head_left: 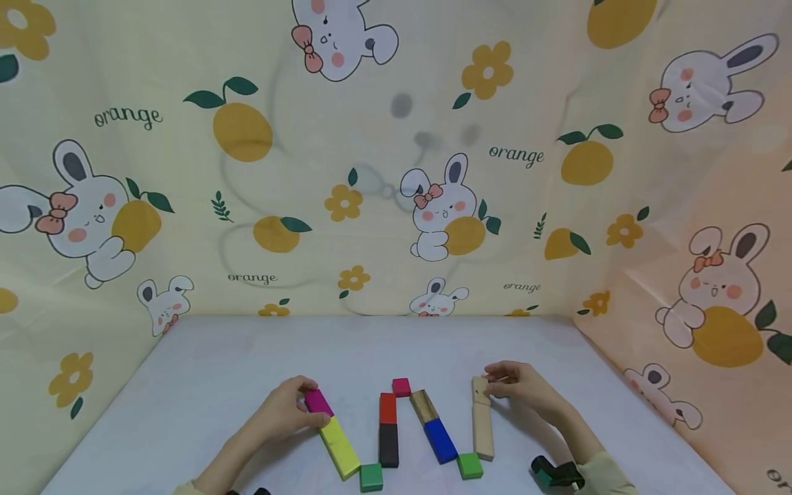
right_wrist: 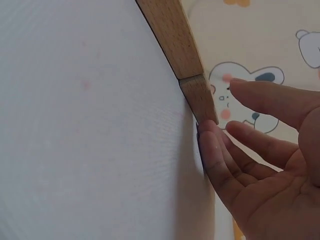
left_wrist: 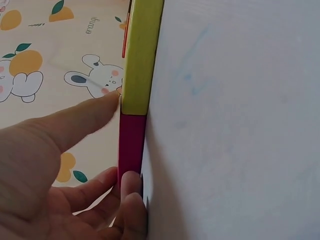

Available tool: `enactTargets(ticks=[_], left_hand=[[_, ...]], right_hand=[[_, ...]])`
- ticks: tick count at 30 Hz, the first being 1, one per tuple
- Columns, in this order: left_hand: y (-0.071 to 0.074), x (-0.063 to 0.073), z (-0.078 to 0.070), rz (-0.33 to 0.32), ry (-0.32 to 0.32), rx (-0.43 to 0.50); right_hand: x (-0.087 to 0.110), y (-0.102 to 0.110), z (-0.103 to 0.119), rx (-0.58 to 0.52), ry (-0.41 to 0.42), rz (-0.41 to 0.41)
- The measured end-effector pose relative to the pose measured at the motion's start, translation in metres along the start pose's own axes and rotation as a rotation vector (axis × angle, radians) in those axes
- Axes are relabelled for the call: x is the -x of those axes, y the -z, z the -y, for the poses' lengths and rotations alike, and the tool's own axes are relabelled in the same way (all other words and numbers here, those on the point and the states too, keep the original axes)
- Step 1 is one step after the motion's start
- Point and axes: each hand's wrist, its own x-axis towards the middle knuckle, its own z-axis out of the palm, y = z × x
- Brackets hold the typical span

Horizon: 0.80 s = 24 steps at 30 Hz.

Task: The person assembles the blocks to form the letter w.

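Wooden blocks lie in a zigzag on the white table. At the left end, my left hand [head_left: 286,407] holds a magenta block [head_left: 318,401] between thumb and fingers; its thumb touches near the seam with a yellow block [head_left: 339,448]. In the left wrist view the fingers bend round the magenta block's far end. My right hand [head_left: 524,390] is at the other end, its fingertips touching a short plain wooden block [head_left: 480,390]. The thumb stands apart from that block in the right wrist view. Against it lies a longer plain wooden block [head_left: 483,432].
Between the hands lie a green block [head_left: 371,477], a black block [head_left: 389,445], a red block [head_left: 388,408], a pinkish-red block [head_left: 401,387], a brown block [head_left: 423,406], a blue block [head_left: 441,441] and a light green block [head_left: 470,465]. A printed cloth [head_left: 383,289] rises behind the table.
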Motion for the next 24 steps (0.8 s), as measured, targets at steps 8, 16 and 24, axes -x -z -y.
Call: enactTargets(ticks=[8, 16, 24], left_hand=[[0.000, -0.001, 0.001, -0.021, -0.006, -0.005], [-0.001, -0.002, 0.000, -0.035, -0.005, -0.012], [-0.001, -0.001, -0.002, -0.071, -0.014, -0.011]], right_hand=[[-0.001, 0.002, -0.002, -0.025, 0.008, 0.011], [0.004, 0.002, 0.007, -0.047, 0.018, -0.005], [0.011, 0.000, 0.020, -0.032, 0.044, -0.049]])
